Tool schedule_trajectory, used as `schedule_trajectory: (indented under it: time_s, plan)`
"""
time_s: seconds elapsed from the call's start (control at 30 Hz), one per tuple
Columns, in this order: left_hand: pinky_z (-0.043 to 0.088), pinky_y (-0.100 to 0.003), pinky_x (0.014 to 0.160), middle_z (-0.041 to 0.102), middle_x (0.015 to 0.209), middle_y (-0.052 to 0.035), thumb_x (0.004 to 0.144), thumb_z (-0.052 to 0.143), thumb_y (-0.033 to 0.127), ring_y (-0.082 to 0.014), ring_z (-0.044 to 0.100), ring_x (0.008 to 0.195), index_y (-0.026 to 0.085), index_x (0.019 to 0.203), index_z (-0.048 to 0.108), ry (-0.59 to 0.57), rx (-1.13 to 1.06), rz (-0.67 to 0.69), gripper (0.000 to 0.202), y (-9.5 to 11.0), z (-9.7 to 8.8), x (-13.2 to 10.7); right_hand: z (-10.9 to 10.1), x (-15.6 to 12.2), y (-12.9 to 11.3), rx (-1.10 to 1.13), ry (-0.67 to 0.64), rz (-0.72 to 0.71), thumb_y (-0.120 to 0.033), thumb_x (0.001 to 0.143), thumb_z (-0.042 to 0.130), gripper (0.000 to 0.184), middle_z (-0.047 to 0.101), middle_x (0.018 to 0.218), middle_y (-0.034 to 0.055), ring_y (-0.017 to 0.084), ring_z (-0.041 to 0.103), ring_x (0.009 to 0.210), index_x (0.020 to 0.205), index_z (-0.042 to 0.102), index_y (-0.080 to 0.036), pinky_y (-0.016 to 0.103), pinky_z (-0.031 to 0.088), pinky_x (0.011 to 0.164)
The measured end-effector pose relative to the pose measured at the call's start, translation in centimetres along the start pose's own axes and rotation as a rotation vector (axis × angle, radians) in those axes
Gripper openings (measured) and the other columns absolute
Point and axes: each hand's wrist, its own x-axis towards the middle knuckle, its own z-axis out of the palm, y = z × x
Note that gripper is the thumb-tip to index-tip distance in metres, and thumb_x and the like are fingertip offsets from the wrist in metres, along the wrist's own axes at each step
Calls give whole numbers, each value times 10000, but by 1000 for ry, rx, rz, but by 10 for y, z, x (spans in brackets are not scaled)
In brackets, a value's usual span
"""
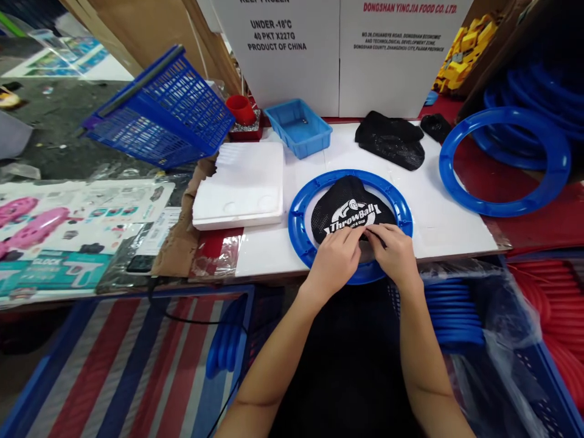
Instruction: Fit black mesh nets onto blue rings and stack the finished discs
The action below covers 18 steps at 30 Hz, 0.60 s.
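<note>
A blue plastic ring point(301, 210) lies flat on the white board at the table's front edge. Inside it sits a black mesh net point(349, 210) printed with "ThrowBall" in white. My left hand point(335, 258) and my right hand point(395, 252) meet at the ring's near side, fingers pinched on the net's lower edge where it meets the rim. Both hands are closed on the mesh.
A white foam block point(241, 185) lies left of the ring, a small blue tray point(298, 128) and red cup point(241, 109) behind it. A pile of black nets point(392, 143) and another blue ring point(504, 161) are to the right. A tilted blue basket point(164, 109) stands at left. Stacked rings point(454, 313) fill bins below.
</note>
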Motion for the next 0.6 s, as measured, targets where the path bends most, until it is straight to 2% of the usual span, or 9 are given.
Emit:
schedule_trajectory:
  time_s: [0.13,0.23,0.3,0.37,0.47,0.53,0.6]
  plan:
    - [553,-430,1059,738,1313,-138,1101,429,126,-277,699,1232,139,1448,593,-30,44,112,385,-21,-8,31,10,20,8,-36,80,34,-319,1103,547,256,837,1106,84,274,764,1008,1159,793,-274,476,572,1029]
    - [543,-451,1050,767,1211,-132,1109,431,142,-292,713,1194,154,1389,649,-34,133,120,356,-28,-18,42,14,34,13,3,80,14,-335,1106,540,260,823,1110,103,286,746,1054,1123,788,-256,485,552,1015]
    - [556,-445,1029,780,1177,-124,1114,433,155,-282,726,1161,173,1340,682,-17,110,101,337,-30,-19,37,14,37,15,41,52,-23,-325,1097,561,237,816,1100,97,289,733,1087,1096,790,-263,490,544,1013]
    - [582,-422,1003,790,1182,-118,1127,444,192,-258,744,1124,180,1291,701,42,-7,69,305,-34,-16,26,10,35,16,83,7,-66,-311,1076,607,191,818,1102,83,289,727,1119,1072,796,-281,493,546,1019]
    - [601,-390,1000,797,1201,-104,1135,492,265,-226,757,1107,187,1237,715,131,-185,17,257,-40,-8,14,1,28,17,136,-134,-164,-302,1054,660,140,827,1109,49,266,745,1113,1047,800,-300,514,520,1104]
    - [598,-374,999,801,1186,-91,1129,524,283,-214,758,1100,192,1207,722,121,-235,18,231,-42,-7,12,-4,23,18,158,-224,-208,-304,1057,662,139,829,1093,28,239,763,1047,1043,800,-304,546,455,1207]
    - [595,-365,976,802,1151,-82,1129,518,268,-207,755,1068,191,1172,722,74,-248,40,222,-43,-10,13,-8,19,18,167,-251,-201,-305,1060,656,149,828,1062,13,221,766,979,1041,804,-315,575,394,1272]
